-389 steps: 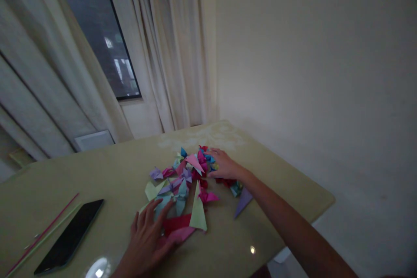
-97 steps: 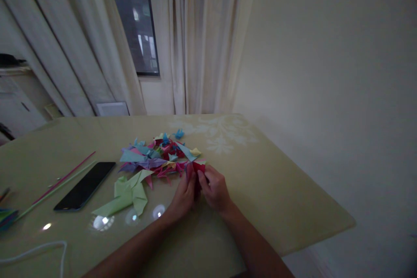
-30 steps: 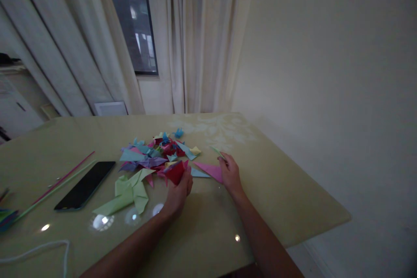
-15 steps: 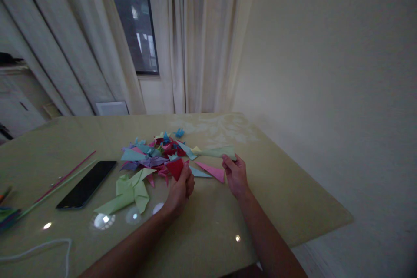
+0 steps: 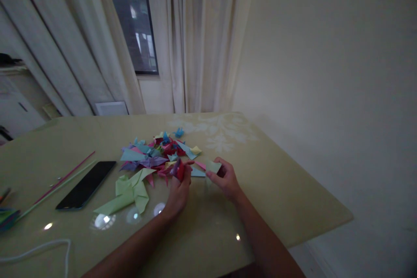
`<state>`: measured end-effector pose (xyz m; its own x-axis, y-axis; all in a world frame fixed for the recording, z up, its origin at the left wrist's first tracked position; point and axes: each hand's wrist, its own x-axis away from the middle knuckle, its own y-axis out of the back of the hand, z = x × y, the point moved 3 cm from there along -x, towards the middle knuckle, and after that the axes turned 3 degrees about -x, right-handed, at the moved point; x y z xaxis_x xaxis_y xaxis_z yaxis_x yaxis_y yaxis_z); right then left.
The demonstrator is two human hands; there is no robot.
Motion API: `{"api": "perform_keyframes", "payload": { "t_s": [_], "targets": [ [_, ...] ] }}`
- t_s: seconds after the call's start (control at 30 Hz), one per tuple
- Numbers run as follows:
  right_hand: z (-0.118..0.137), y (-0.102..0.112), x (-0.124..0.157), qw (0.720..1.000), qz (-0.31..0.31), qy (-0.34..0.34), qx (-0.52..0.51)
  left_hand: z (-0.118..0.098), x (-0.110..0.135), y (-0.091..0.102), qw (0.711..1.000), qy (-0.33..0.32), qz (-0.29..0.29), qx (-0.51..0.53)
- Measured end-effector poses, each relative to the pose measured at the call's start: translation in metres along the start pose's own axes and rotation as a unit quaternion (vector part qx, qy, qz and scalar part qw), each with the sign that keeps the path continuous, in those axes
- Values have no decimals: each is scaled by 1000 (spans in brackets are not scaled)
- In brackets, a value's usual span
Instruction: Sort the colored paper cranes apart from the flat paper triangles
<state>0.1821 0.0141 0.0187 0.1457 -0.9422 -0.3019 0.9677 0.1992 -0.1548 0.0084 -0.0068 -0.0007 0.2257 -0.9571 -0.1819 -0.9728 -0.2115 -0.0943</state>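
My left hand (image 5: pixel 180 189) is closed round a red folded paper piece (image 5: pixel 178 170), which shows a purplish side at its tip. Pinched between the thumb and fingers of my right hand (image 5: pixel 226 178) is a pale green folded paper (image 5: pixel 212 167), held a little above the table. Beyond both hands spreads a pile of origami pieces (image 5: pixel 156 156) in blue, purple, pink and red. Partly hidden behind the pale green paper are a pink paper piece (image 5: pixel 200 165) and a light blue paper piece (image 5: pixel 197 173). Left of my left hand lies a large light green origami figure (image 5: pixel 132 191).
A black phone (image 5: pixel 87 184) lies on the table (image 5: pixel 276 191) at left, beside a pink stick (image 5: pixel 70 173) and a green one. A white cable (image 5: pixel 39 248) runs along the near left. Curtains (image 5: pixel 208 43) and a wall stand behind the table.
My right hand has brought the pale green paper left and down, closer to my left hand, and its visible shape is now shorter. The red paper in my left hand has turned.
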Motion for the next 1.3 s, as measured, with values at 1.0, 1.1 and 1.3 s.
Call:
{"api": "perform_keyframes", "payload": {
  "t_s": [1.0, 1.1, 1.3],
  "targets": [
    [-25, 20, -7, 873, 3, -6, 487, 27, -4, -14, 978, 149, 98, 107],
    [-24, 17, -8, 877, -5, 2, 481, 28, -3, -13, 976, 155, 101, 113],
    [-13, 22, -12, 935, -95, 48, 337, 25, -3, -15, 979, 146, 87, 111]
  ]
}}
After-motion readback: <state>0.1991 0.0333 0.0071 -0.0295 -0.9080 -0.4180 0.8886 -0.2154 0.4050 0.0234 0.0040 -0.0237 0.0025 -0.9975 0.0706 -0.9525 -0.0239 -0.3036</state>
